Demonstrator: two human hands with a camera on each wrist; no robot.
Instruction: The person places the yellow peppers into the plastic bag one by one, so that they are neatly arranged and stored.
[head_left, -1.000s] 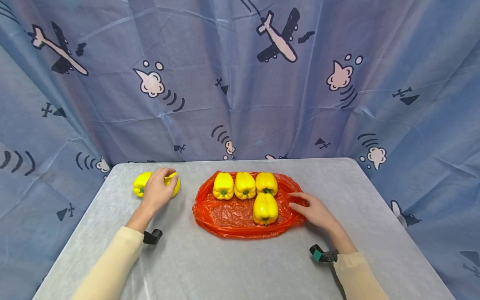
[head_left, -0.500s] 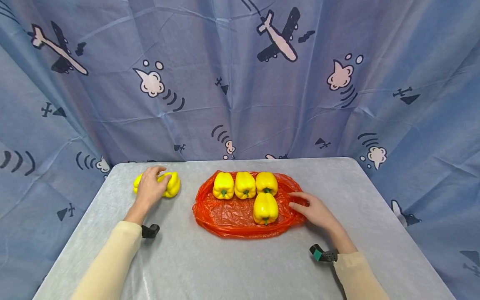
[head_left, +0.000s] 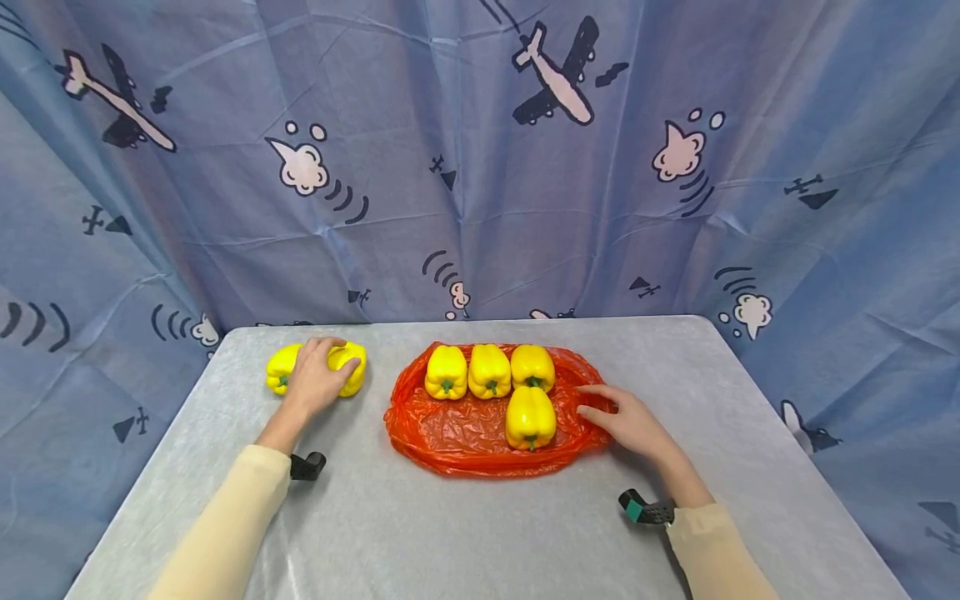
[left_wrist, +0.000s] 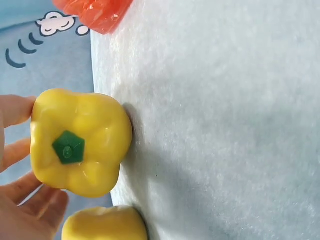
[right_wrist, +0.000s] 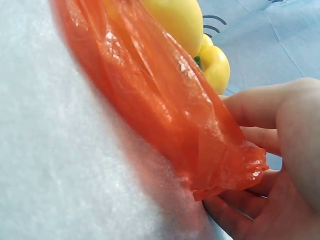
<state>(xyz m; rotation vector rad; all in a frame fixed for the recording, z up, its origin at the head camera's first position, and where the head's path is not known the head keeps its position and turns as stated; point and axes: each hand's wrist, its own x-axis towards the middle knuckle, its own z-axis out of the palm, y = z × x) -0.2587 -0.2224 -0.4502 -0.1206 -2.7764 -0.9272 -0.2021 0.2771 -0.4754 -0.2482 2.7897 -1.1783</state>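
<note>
On the left of the table, my left hand (head_left: 312, 382) grips a yellow bell pepper (left_wrist: 100, 125), thumb on one side and fingers on the other. Its green stem faces the left wrist camera. Close beside it lies another yellow bell pepper (head_left: 282, 365), partly covered by the hand in the head view. My right hand (head_left: 632, 423) holds the right edge of a red plastic bag (head_left: 465, 433), its gathered film between thumb and fingers in the right wrist view. Several yellow bell peppers (head_left: 489, 371) sit on the spread bag, three along the back and one in front (head_left: 530, 417).
The grey-white table (head_left: 450, 533) carries everything. A blue curtain (head_left: 390, 233) printed with planes hangs right behind its back edge and round both sides. Black camera mounts (head_left: 307, 467) are strapped at both wrists.
My left hand shifts left along the pepper pair, then back right. The pepper it grips now sits slightly further right. The right hand, the bag and its peppers stay as they were.
</note>
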